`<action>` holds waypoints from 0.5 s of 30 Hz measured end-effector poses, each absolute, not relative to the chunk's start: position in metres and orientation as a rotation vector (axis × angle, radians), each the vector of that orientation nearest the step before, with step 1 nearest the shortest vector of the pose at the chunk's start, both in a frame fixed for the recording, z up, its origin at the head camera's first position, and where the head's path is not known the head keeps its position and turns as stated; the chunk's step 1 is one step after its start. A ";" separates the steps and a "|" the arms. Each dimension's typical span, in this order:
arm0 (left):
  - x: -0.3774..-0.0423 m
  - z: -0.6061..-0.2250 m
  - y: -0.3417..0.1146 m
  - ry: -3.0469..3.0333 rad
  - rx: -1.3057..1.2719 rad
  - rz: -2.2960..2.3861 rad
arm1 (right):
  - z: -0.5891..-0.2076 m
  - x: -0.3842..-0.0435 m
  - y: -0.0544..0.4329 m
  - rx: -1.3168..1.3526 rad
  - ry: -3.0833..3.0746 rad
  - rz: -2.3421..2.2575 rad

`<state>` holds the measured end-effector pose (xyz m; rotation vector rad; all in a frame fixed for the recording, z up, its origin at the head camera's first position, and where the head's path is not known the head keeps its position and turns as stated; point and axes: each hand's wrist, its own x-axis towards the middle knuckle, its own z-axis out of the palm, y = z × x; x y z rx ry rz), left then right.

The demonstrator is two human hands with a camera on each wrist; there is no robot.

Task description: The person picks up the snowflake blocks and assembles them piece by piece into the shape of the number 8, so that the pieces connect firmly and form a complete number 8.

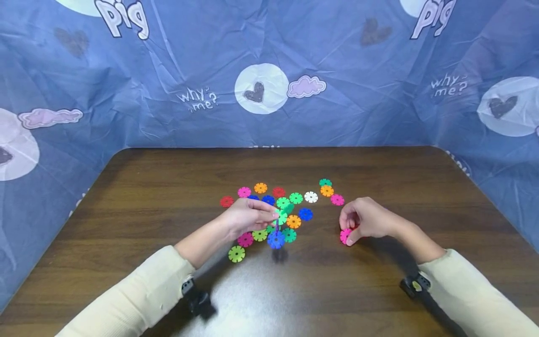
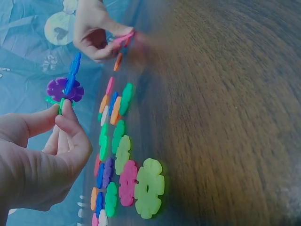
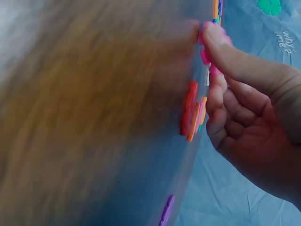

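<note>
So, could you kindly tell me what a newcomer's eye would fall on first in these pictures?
Probably the joined green, purple and blue discs, pinched in the left hand above the colourful spread of loose discs on the wooden table. Next might come the bright pink disc in the right hand, off to the right, and the printed blue backdrop behind the table.

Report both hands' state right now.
Left hand: holding joined green, purple and blue notched discs in a pinch.
Right hand: pinching a pink notched disc.
</note>
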<state>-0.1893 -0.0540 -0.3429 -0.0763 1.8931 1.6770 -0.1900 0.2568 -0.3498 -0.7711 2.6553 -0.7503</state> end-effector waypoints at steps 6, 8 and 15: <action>-0.189 -0.344 -0.054 1.894 -0.074 1.681 | -0.347 -0.195 0.246 -0.494 2.708 -1.043; -0.189 -0.344 -0.054 1.896 -0.074 1.682 | -0.345 -0.196 0.240 -0.413 2.653 -1.190; -0.187 -0.343 -0.052 1.923 -0.067 1.678 | -0.340 -0.198 0.214 -0.223 2.432 -1.576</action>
